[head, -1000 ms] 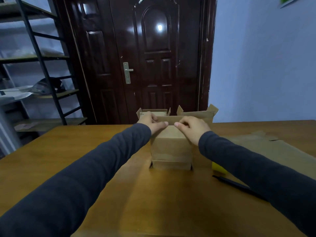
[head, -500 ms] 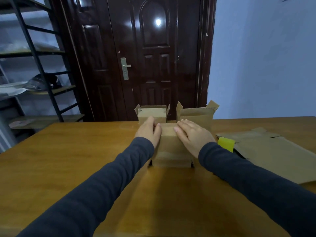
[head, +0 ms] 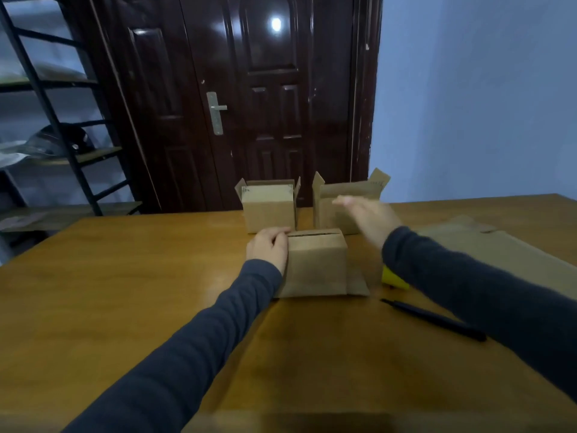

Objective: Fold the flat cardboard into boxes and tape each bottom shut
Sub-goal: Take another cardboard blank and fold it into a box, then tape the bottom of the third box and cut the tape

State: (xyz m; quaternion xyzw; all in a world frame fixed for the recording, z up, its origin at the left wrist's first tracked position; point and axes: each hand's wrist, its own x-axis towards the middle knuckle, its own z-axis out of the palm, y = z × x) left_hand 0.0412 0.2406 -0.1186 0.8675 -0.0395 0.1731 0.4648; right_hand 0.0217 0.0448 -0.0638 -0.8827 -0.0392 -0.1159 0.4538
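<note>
The box (head: 315, 264) sits mid-worktop (head: 125, 292), its folded-in flaps meeting at a seam that shows no tape. The left hand (head: 268, 248) grips its 9 o'clock side, fingers curled over the top edge. The right hand (head: 368, 220), blurred, spread and empty, hangs at its 1 o'clock. With only one side held, the flaps may spring open, or the box may skid toward 3 o'clock, before taping.

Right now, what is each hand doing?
Left hand: grips the near box at its left edge.
Right hand: open, blurred, in the air, holding nothing.
</note>
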